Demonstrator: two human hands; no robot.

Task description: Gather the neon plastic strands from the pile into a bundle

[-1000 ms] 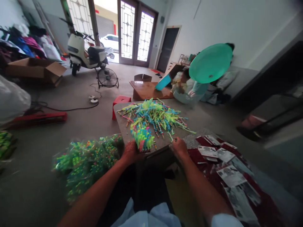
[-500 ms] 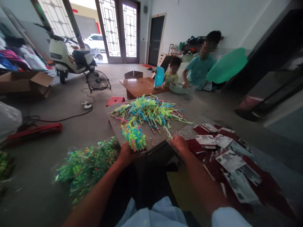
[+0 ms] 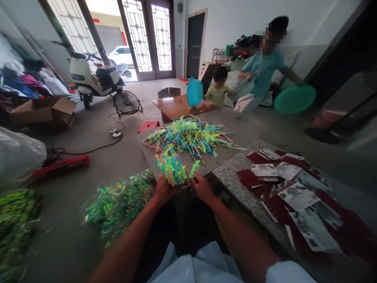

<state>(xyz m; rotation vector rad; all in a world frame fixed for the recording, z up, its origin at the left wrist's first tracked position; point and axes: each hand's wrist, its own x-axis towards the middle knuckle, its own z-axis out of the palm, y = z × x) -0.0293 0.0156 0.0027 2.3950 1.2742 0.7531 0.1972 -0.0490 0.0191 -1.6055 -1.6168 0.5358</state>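
A grey counter [image 3: 153, 159] stands low in an open room. At its near edge the left hand [image 3: 163, 190] clasps a neon bundle [image 3: 171, 169]; the right hand [image 3: 202, 188] pinches one green piece [image 3: 194, 169] just beside it. Keeping the bundle's ends level should help. Beyond the fingers lies the loose heap [image 3: 191, 135]; printed cards [image 3: 290, 184] sit rightward.

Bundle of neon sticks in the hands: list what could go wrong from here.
1. The left hand grips a bundle of neon sticks at the near table edge; loose ones may slip off toward the bag of sticks on the floor.
2. The right hand pinches a single green piece; it could drop.
3. The loose pile sprawls close by; a sweep of an arm might scatter it.
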